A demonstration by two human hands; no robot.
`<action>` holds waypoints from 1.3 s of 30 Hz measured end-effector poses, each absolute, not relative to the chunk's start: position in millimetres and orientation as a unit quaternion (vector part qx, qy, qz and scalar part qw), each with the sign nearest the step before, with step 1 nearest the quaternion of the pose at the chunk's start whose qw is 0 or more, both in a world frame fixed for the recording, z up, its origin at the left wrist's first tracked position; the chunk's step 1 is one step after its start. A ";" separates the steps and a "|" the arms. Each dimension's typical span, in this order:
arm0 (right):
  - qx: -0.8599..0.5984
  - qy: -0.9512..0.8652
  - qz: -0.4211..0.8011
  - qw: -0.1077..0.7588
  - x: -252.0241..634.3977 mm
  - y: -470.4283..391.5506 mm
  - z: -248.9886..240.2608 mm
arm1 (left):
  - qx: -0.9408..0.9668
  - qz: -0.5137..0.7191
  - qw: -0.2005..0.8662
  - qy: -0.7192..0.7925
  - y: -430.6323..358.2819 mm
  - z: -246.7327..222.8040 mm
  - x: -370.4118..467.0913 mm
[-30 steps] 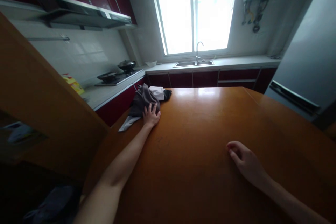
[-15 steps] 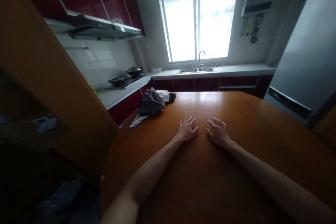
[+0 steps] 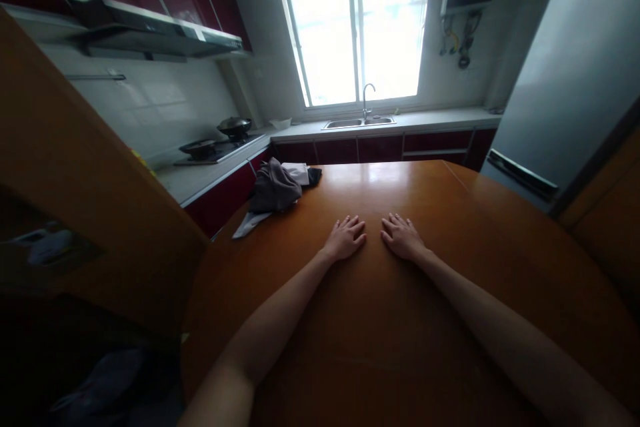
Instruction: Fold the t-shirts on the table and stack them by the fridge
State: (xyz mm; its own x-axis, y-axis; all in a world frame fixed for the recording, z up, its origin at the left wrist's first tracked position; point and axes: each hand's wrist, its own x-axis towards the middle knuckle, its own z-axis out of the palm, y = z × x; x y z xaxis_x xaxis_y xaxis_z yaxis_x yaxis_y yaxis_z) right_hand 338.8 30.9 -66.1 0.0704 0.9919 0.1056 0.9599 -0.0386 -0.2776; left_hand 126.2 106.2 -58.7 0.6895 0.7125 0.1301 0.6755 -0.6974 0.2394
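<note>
Both hands rest palm down on a brown wooden table [image 3: 370, 320]. My left hand [image 3: 345, 238] lies left of the middle with its fingers spread, holding nothing. A short gap to the right of it, my right hand [image 3: 403, 237] lies flat with its fingers apart, also holding nothing. A crumpled pile of clothes is at the table's far left edge, beyond my left hand: a grey cloth [image 3: 276, 187] on top, with white cloth [image 3: 296, 173] and black cloth [image 3: 315, 177] sticking out beside it. Neither hand touches the pile.
Behind the table runs a white counter with a sink [image 3: 359, 123] and a faucet [image 3: 367, 100] below a window. Pans [image 3: 234, 127] stand on the stove at the left, under a range hood [image 3: 160, 37]. A tall refrigerator [image 3: 560, 87] stands at the right.
The camera view has shifted, so the room and table appear further left and slightly higher. My hands stay flat on the table, a little closer together in the picture.
</note>
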 end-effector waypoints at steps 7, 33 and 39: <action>-0.706 -0.691 0.048 0.148 345.5 29.5 -74.7 | 0.893 0.202 0.105 0.387 130.7 -53.0 100.7; -0.704 -0.689 0.039 0.167 347.4 33.4 -80.5 | 0.583 0.535 0.119 0.600 213.4 -35.2 -1.8; -0.708 -0.686 0.046 0.165 344.1 30.4 -73.6 | 0.521 0.643 0.113 0.550 207.2 -6.1 9.9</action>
State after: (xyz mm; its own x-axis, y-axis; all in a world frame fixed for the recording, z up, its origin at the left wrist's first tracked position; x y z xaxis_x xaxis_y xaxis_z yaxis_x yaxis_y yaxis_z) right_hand 344.1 30.4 -73.6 0.0559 0.9853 0.1615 0.9551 -0.0056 -0.2963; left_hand 9.9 207.2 -6.1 -0.4324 0.7181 0.5453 0.4275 -0.3693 0.8252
